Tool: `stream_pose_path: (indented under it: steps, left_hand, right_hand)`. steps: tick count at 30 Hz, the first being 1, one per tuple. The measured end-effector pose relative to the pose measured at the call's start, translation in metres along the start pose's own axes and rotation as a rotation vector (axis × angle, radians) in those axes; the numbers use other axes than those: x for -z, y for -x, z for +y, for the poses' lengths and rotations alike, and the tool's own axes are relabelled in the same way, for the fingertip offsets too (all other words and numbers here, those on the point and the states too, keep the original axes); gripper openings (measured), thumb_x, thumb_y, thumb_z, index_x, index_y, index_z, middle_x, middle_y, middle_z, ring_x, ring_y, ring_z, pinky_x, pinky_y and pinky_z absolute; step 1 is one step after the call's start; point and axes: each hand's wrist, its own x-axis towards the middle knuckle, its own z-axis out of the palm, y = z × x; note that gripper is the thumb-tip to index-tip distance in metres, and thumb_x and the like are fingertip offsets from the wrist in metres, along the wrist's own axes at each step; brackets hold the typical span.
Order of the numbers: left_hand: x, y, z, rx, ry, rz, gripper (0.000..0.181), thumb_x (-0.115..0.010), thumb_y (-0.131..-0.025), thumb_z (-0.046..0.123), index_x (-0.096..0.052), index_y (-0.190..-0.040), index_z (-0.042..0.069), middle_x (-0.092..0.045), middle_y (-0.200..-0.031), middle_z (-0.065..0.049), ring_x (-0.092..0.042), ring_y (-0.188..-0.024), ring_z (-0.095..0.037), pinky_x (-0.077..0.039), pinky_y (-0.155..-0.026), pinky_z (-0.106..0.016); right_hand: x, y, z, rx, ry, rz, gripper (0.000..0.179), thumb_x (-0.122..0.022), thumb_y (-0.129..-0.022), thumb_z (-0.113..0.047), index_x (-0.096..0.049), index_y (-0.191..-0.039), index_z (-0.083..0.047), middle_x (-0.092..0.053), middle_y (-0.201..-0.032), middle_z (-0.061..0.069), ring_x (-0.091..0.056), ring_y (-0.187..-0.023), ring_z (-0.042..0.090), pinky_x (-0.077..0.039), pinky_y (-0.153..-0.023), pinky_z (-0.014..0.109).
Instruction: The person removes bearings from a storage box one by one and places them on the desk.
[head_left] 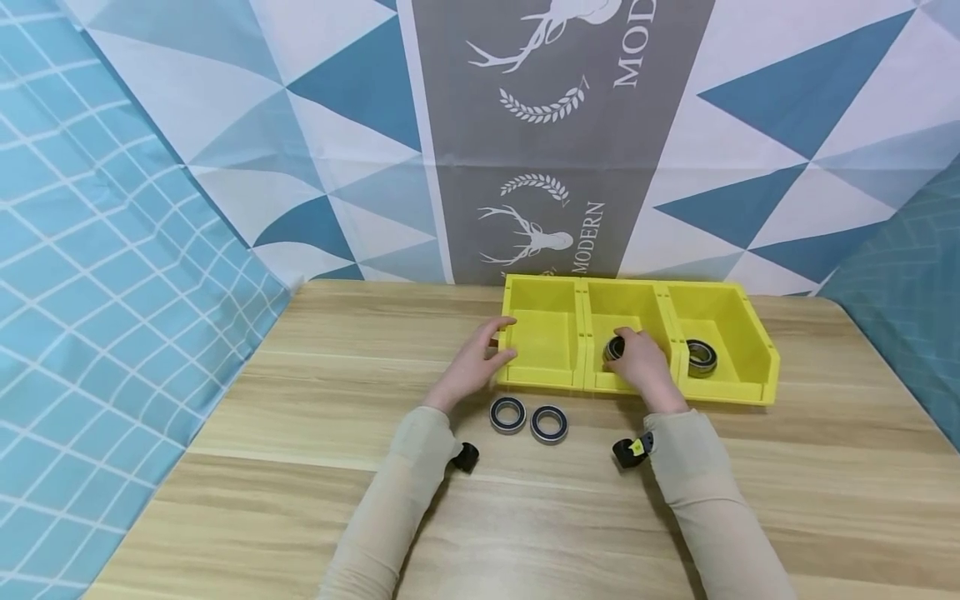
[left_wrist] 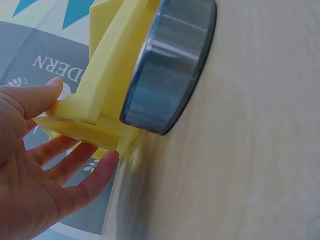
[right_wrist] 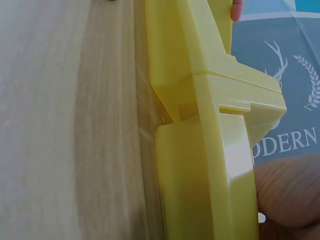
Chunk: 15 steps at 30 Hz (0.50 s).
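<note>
Three joined yellow bins stand in a row at the back of the table. My right hand (head_left: 643, 367) reaches into the middle bin (head_left: 645, 302) and grips a ball bearing (head_left: 613, 348) that sits tilted there. In the right wrist view a bin wall hides most of the right hand (right_wrist: 287, 192). My left hand (head_left: 472, 364) lies at the outer side of the left bin (head_left: 542, 333), thumb and fingers spread about its edge. Up close, the left fingers (left_wrist: 90, 182) look loosely extended beside the yellow plastic.
Two bearings, one on the left (head_left: 508, 415) and one on the right (head_left: 549, 425), lie flat on the wooden table (head_left: 360, 367) before the bins. More bearing rings (head_left: 701, 357) lie in the right bin (head_left: 723, 312). A patterned cloth (head_left: 540, 150) hangs behind the table.
</note>
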Motion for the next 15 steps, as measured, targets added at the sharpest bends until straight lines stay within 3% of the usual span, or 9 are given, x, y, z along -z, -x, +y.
stream_pose_path:
  steps: [15]
  left_hand:
    - [-0.0009, 0.0022, 0.0004, 0.008, 0.009, -0.003, 0.054, -0.058, -0.105, 0.015, -0.039, -0.156, 0.010, -0.034, -0.164, -0.019, -0.051, -0.134, -0.044, -0.044, -0.113, -0.056]
  right_hand:
    - [-0.0026, 0.0040, 0.0005, 0.031, 0.001, 0.065, 0.064, -0.072, -0.093, -0.010, -0.043, -0.145, 0.014, -0.046, -0.141, 0.044, -0.049, -0.127, 0.059, -0.045, -0.106, 0.065]
